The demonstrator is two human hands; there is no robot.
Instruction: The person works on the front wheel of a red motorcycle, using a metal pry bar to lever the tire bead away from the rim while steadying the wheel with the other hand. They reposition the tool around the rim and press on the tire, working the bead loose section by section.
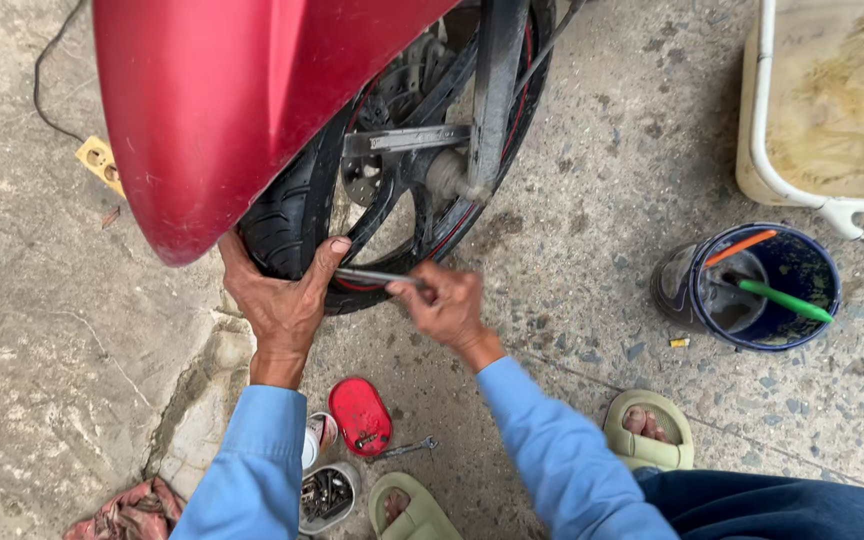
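A motorbike's front wheel with a black tyre (277, 225) and dark spokes stands under a red mudguard (222, 100). My left hand (280, 295) grips the bottom of the tyre, thumb pressed against the rim. A thin metal tool (372, 277) runs from the rim to my right hand (444, 305), whose fingers are closed around its handle end. Both my sleeves are light blue.
A dark blue bucket (787, 250) with an orange and a green tool stands to the right, below a cream tub (752, 120). A red lid (360, 415), a small spanner (407, 447) and a tin of small metal parts (327, 495) lie by my green sandals. A yellow socket block (100, 160) is at left.
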